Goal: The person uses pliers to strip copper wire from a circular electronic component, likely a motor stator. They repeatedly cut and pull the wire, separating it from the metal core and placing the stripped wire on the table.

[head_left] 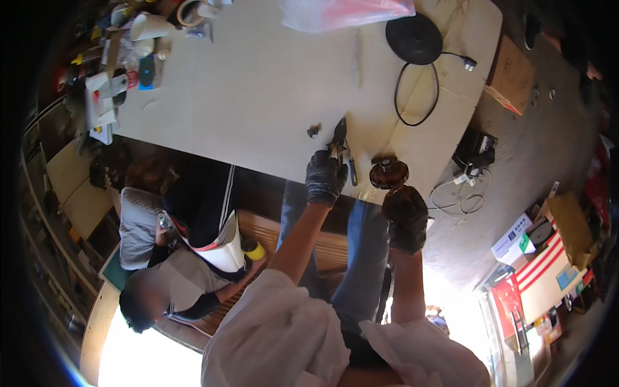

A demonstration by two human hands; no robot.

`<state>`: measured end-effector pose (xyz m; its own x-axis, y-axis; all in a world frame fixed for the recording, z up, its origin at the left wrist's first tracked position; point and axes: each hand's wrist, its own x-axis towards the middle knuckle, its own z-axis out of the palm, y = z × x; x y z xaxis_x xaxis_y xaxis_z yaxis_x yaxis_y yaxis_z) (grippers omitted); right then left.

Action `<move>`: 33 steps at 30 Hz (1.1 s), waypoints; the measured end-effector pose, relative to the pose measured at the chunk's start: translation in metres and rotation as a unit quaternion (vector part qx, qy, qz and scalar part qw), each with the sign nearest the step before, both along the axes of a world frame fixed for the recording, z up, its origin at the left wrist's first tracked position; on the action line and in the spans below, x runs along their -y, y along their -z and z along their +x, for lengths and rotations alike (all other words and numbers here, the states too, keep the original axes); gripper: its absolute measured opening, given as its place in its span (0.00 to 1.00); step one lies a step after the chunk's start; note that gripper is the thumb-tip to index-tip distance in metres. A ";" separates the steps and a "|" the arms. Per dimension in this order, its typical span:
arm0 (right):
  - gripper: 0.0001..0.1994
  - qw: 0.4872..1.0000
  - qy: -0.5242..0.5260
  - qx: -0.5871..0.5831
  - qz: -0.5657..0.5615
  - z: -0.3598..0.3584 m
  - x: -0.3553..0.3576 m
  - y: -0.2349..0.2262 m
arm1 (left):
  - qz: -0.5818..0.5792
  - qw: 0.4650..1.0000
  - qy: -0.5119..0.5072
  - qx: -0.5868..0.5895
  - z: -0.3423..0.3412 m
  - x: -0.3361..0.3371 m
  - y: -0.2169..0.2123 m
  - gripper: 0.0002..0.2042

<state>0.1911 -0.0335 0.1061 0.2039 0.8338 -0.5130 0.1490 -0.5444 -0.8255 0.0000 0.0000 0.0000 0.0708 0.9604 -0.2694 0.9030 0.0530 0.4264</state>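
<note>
Gripping pliers [339, 143] in our left hand [324, 178], we steady the brown round part [389, 172] under our right hand [405, 216] for access.

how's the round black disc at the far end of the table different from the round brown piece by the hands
The round black disc is the larger and matte black; the round brown piece is smaller and glossy reddish brown. The disc has a black cord looping from it and lies untouched at the far end, while the brown piece sits at the near edge, right by the gloved right hand. Both are round and rest on the pale table.
</note>
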 end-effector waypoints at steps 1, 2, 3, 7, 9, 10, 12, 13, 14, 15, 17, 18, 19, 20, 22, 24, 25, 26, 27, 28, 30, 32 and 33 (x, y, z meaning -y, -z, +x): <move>0.03 0.982 -0.128 0.121 0.073 0.008 -0.012 0.002 | 0.034 0.999 0.032 0.021 0.008 -0.001 0.017 0.14; 0.01 0.927 -0.229 0.249 0.164 0.017 -0.022 -0.001 | 0.044 0.998 0.032 0.026 0.016 0.002 0.025 0.15; 0.02 0.941 -0.214 0.216 0.149 0.019 -0.021 0.008 | 0.031 0.999 -0.002 0.028 0.020 0.003 0.028 0.17; 0.07 0.993 -0.028 -0.113 -0.030 0.015 -0.005 0.047 | 0.191 0.975 0.015 0.109 0.015 0.003 0.048 0.24; 0.10 0.985 0.015 -0.169 -0.024 0.010 -0.019 0.066 | 0.153 0.951 -0.071 0.260 0.024 -0.005 0.041 0.27; 0.13 0.981 0.001 -0.188 -0.039 0.012 -0.030 0.070 | 0.139 0.925 -0.119 0.333 0.029 -0.008 0.037 0.29; 0.14 0.978 -0.066 -0.199 0.006 0.017 -0.046 0.077 | 0.208 0.924 0.033 0.318 0.018 -0.025 0.040 0.39; 0.15 0.974 -0.101 -0.201 0.030 0.018 -0.050 0.082 | 0.171 0.913 0.074 0.363 0.021 -0.032 0.046 0.41; 0.17 0.971 -0.124 -0.201 0.030 0.019 -0.049 0.091 | 0.131 0.897 0.116 0.405 0.025 -0.038 0.049 0.43; 0.18 0.969 -0.145 -0.199 0.029 0.021 -0.046 0.100 | 0.118 0.888 0.145 0.419 0.028 -0.044 0.043 0.45; 0.21 0.974 -0.175 -0.139 0.029 0.033 -0.034 0.121 | 0.087 0.865 0.209 0.448 0.034 -0.056 0.031 0.51; 0.22 0.976 -0.195 -0.081 0.051 0.041 -0.026 0.133 | 0.096 0.855 0.221 0.460 0.035 -0.053 0.036 0.51; 0.23 0.969 -0.214 0.033 0.118 0.055 -0.011 0.154 | 0.085 0.851 0.229 0.464 0.034 -0.052 0.036 0.51; 0.22 0.966 -0.234 0.002 0.109 0.054 -0.021 0.145 | 0.075 0.851 0.231 0.465 0.031 -0.049 0.037 0.51; 0.21 0.958 -0.267 -0.057 0.088 0.053 -0.042 0.126 | 0.045 0.836 0.230 0.495 0.027 -0.045 0.039 0.50; 0.17 0.942 -0.266 -0.196 0.057 0.035 -0.046 0.095 | 0.040 0.818 0.229 0.526 0.018 -0.030 0.035 0.49; 0.15 0.927 -0.264 -0.264 0.033 0.026 -0.050 0.083 | 0.035 0.810 0.226 0.540 0.014 -0.024 0.036 0.48; 0.15 0.899 -0.262 -0.348 0.054 0.029 -0.039 0.092 | 0.067 0.797 0.242 0.549 0.015 -0.022 0.044 0.47; 0.14 0.907 -0.239 -0.342 0.060 0.027 -0.029 0.082 | 0.100 0.783 0.258 0.557 0.017 -0.019 0.042 0.46; 0.14 0.914 -0.216 -0.337 0.064 0.025 -0.022 0.074 | 0.033 0.758 0.201 0.620 0.017 -0.008 0.037 0.41; 0.17 0.895 -0.111 -0.414 0.127 0.006 0.003 0.069 | 0.022 0.749 0.171 0.640 0.014 0.003 0.011 0.37; 0.15 0.884 -0.058 -0.444 0.138 -0.010 0.032 0.059 | 0.097 0.787 0.183 0.581 0.002 0.026 -0.008 0.35; 0.14 0.881 0.004 -0.451 0.140 -0.018 0.058 0.055 | 0.109 0.778 0.221 0.577 0.000 0.042 -0.011 0.34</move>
